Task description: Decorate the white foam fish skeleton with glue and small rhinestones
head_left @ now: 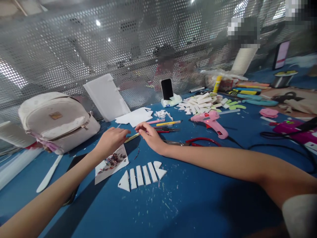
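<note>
My left hand (112, 141) is over a paper sheet (123, 167) bearing small dark, glittery bits. Its fingers are curled together; what they hold, if anything, is hidden. Opposite it, my right hand (152, 138) has thumb and fingers drawn together at the end of a thin yellow stick (132, 137), which lies between the hands. Whether the stick rests on the table is unclear. Nearer me, white flat pieces lie in a row like a fish skeleton: a pointed head piece (124, 181) with a small hole, several strips (140, 175) and a notched tail piece (160, 170).
Right of my hands are red-handled scissors (203, 142), a pink glue gun (210, 122) with a cable and a pile of white pieces (201, 103). Behind stand a phone (167, 89) and white sheets (106, 96). At left are a white backpack (58, 119) and a white knife (49, 174).
</note>
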`<state>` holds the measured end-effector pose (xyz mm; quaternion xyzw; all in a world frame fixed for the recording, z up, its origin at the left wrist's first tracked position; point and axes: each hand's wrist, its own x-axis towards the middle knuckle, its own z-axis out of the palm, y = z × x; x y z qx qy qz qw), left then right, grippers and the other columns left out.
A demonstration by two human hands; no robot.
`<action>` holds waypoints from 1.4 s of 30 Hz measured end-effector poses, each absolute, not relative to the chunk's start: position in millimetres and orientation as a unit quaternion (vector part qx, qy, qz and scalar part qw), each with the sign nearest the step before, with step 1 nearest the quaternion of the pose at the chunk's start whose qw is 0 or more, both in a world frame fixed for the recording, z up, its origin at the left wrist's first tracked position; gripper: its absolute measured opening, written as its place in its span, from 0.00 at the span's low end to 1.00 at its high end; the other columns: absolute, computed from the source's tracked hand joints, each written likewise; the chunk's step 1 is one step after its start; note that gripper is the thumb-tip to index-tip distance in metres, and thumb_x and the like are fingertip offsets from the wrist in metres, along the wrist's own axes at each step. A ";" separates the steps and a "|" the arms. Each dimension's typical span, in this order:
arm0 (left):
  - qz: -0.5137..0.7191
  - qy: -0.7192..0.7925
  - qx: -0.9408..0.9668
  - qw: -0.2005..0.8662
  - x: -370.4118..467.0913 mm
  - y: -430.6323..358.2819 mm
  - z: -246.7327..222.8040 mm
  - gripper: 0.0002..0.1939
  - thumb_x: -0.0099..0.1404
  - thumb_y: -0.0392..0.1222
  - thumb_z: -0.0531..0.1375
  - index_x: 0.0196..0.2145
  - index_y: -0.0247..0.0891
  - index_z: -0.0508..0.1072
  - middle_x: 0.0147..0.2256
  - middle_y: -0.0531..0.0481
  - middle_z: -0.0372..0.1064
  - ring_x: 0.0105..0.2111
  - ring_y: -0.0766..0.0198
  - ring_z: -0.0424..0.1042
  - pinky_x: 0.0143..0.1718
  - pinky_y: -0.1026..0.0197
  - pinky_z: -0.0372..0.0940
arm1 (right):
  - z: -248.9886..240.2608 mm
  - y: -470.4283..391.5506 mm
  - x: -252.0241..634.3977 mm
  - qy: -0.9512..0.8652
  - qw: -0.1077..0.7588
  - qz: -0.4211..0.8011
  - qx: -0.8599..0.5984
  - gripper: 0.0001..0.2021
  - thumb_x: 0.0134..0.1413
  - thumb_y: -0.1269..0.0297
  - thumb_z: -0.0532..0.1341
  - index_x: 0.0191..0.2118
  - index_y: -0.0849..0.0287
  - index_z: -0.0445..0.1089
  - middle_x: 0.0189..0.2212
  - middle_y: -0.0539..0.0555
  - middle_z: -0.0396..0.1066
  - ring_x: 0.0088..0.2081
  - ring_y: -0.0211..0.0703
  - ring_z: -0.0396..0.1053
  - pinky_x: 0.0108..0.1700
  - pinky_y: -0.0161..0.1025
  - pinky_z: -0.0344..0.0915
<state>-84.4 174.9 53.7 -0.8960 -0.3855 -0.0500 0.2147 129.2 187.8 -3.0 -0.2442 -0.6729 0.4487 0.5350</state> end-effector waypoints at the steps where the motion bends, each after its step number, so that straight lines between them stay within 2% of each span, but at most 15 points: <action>1: -0.053 -0.391 -0.893 0.217 -88.1 172.4 55.3 0.10 0.72 0.37 0.53 0.46 0.38 0.72 0.36 0.45 0.77 0.33 0.55 0.75 0.35 0.56 0.61 | -3.8 188.5 129.0 -0.673 0.534 0.449 -0.247 0.05 0.62 0.66 0.53 0.41 0.57 0.64 0.39 0.53 0.68 0.42 0.43 0.66 0.41 0.38 0.63; 6: -0.084 -0.424 -0.874 0.221 -112.9 142.3 61.2 0.12 0.74 0.38 0.51 0.46 0.37 0.73 0.37 0.43 0.77 0.36 0.52 0.76 0.37 0.54 0.61 | -3.8 188.5 130.3 -0.676 0.526 0.445 -0.261 0.06 0.62 0.67 0.52 0.42 0.57 0.63 0.41 0.54 0.68 0.42 0.42 0.67 0.41 0.38 0.63; 9: -0.115 -0.410 -0.882 0.204 -121.6 111.4 58.9 0.11 0.74 0.38 0.51 0.47 0.37 0.72 0.40 0.44 0.77 0.38 0.53 0.75 0.40 0.54 0.62 | 6.9 181.5 134.6 -0.731 0.501 0.393 -0.246 0.08 0.63 0.69 0.51 0.46 0.57 0.63 0.43 0.55 0.68 0.46 0.43 0.67 0.43 0.39 0.64; 12: -0.145 -0.380 -0.897 0.173 -120.9 77.3 54.0 0.08 0.73 0.38 0.54 0.46 0.39 0.72 0.40 0.46 0.76 0.35 0.56 0.73 0.39 0.56 0.61 | 24.2 175.9 138.5 -0.863 0.373 0.269 -0.211 0.14 0.63 0.73 0.51 0.52 0.56 0.62 0.49 0.56 0.70 0.47 0.44 0.68 0.47 0.42 0.63; 14: -0.151 -0.364 -0.907 0.149 -117.0 57.2 51.2 0.08 0.73 0.36 0.55 0.48 0.40 0.71 0.40 0.47 0.76 0.37 0.57 0.72 0.41 0.55 0.62 | 33.4 179.4 138.3 -0.917 0.283 0.169 -0.225 0.17 0.62 0.76 0.52 0.54 0.56 0.63 0.53 0.58 0.69 0.50 0.48 0.68 0.47 0.44 0.62; 18: -0.158 -0.322 -0.927 0.107 -107.4 30.6 46.6 0.08 0.73 0.32 0.54 0.46 0.37 0.70 0.37 0.48 0.74 0.35 0.59 0.71 0.42 0.54 0.63 | 36.7 206.1 131.9 -0.948 0.188 0.003 -0.259 0.19 0.57 0.81 0.53 0.53 0.62 0.66 0.46 0.64 0.72 0.46 0.54 0.67 0.40 0.45 0.60; 21: -0.162 -0.307 -0.930 0.119 -101.6 20.6 40.1 0.08 0.72 0.32 0.55 0.45 0.36 0.71 0.36 0.47 0.74 0.34 0.58 0.71 0.42 0.52 0.65 | 31.9 227.4 127.2 -0.951 0.163 -0.016 -0.261 0.14 0.56 0.81 0.56 0.45 0.61 0.70 0.39 0.62 0.73 0.41 0.54 0.66 0.35 0.43 0.56; 23: -0.156 -0.307 -0.931 0.117 -98.4 16.2 33.7 0.10 0.72 0.33 0.55 0.48 0.37 0.72 0.40 0.45 0.75 0.37 0.56 0.72 0.42 0.51 0.67 | 29.5 235.1 125.8 -0.957 0.143 -0.021 -0.252 0.11 0.57 0.79 0.59 0.43 0.60 0.71 0.37 0.60 0.73 0.40 0.52 0.65 0.33 0.41 0.54; 25: -0.146 -0.318 -0.930 0.109 -95.9 12.8 26.8 0.13 0.72 0.35 0.55 0.52 0.38 0.71 0.47 0.41 0.73 0.43 0.51 0.72 0.44 0.49 0.69 | 28.6 237.5 125.3 -0.961 0.129 -0.025 -0.245 0.08 0.59 0.77 0.60 0.41 0.59 0.71 0.38 0.59 0.72 0.40 0.50 0.65 0.33 0.40 0.52; 28: -0.126 -0.336 -0.927 0.106 -94.4 9.3 17.7 0.21 0.71 0.44 0.58 0.60 0.42 0.67 0.57 0.36 0.66 0.52 0.43 0.68 0.47 0.43 0.71 | 29.0 236.4 125.0 -0.964 0.114 -0.029 -0.239 0.05 0.60 0.75 0.60 0.39 0.59 0.70 0.38 0.58 0.71 0.40 0.47 0.64 0.34 0.39 0.52; 31: -0.104 -0.340 -0.930 0.096 -95.2 7.3 11.9 0.27 0.69 0.52 0.60 0.63 0.46 0.63 0.62 0.37 0.60 0.57 0.42 0.64 0.51 0.41 0.70 | 30.9 235.7 123.7 -0.965 0.100 -0.028 -0.241 0.05 0.59 0.76 0.60 0.37 0.60 0.70 0.35 0.57 0.70 0.38 0.45 0.63 0.34 0.38 0.51; 34: -0.086 -0.343 -0.932 0.082 -96.0 7.0 9.9 0.27 0.71 0.53 0.58 0.64 0.48 0.62 0.63 0.39 0.59 0.59 0.44 0.63 0.54 0.41 0.69 | 34.7 237.1 121.4 -0.961 0.099 -0.027 -0.255 0.05 0.55 0.77 0.60 0.36 0.62 0.70 0.34 0.56 0.68 0.34 0.43 0.62 0.31 0.37 0.48; 37: -0.086 -0.338 -0.934 0.076 -95.7 8.6 10.3 0.26 0.72 0.53 0.55 0.64 0.47 0.63 0.63 0.40 0.60 0.59 0.45 0.63 0.54 0.41 0.68 | 42.4 239.8 119.2 -0.953 0.122 -0.022 -0.277 0.03 0.55 0.75 0.60 0.35 0.63 0.69 0.37 0.58 0.67 0.31 0.40 0.60 0.30 0.37 0.46; 40: -0.092 -0.336 -0.934 0.076 -95.0 10.3 11.3 0.25 0.72 0.55 0.54 0.64 0.47 0.63 0.62 0.40 0.61 0.58 0.46 0.64 0.54 0.41 0.69 | 55.8 240.0 117.8 -0.941 0.166 -0.004 -0.295 0.01 0.59 0.72 0.59 0.36 0.63 0.67 0.39 0.58 0.67 0.32 0.39 0.61 0.32 0.36 0.50; 42: -0.095 -0.336 -0.934 0.076 -95.1 10.4 11.6 0.26 0.72 0.56 0.53 0.63 0.47 0.64 0.62 0.40 0.61 0.58 0.45 0.64 0.54 0.40 0.68 | 66.0 234.3 117.2 -0.929 0.206 0.015 -0.308 0.06 0.64 0.68 0.56 0.36 0.64 0.66 0.38 0.58 0.67 0.35 0.41 0.63 0.36 0.37 0.56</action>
